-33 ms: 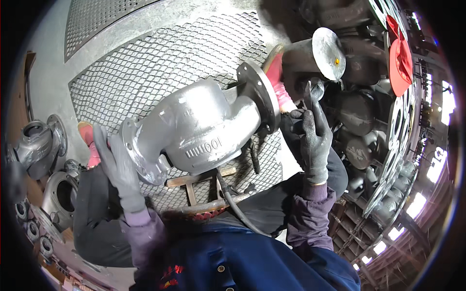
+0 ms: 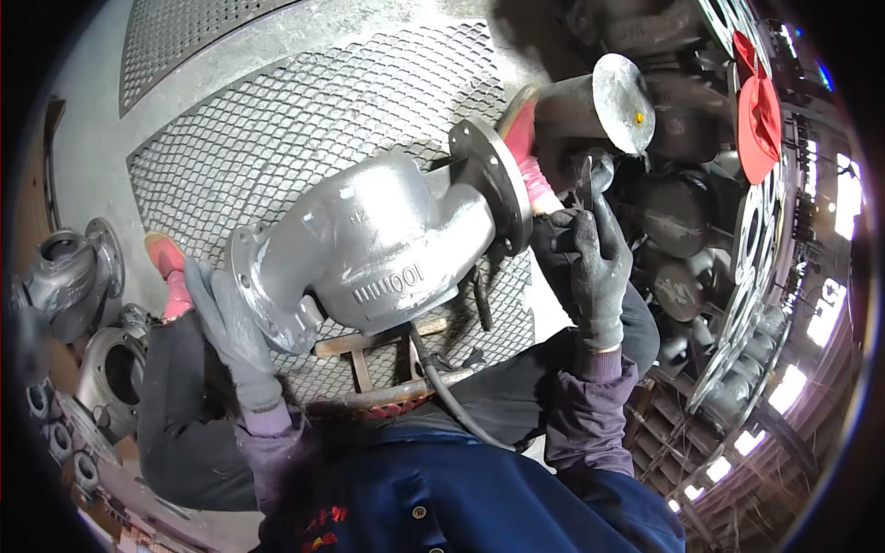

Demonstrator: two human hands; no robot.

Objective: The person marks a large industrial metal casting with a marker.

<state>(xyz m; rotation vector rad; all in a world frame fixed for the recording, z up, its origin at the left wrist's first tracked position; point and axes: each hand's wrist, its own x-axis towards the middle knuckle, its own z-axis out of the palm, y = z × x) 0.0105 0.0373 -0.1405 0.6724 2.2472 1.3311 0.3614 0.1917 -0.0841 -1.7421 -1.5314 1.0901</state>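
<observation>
A silver-grey cast valve body with raised markings lies across wooden supports on a mesh floor in front of me. Round bolt flanges stand at both its ends. My gloved left hand rests beside the left flange, fingers stretched out and apparently touching its outer side. Off the casting's right end is my gloved right hand, one finger reaching up and the others bent. A thin shiny metal piece shows at its fingertips; what kind it is I cannot make out.
A grey cylinder with a pale round end stands beyond my right hand. Dark castings crowd the right side, near a red cap. More valve bodies sit at left. A hose runs up between my legs.
My left hand has moved slightly right, in against the left flange. The right hand and the casting stay nearly in place.
</observation>
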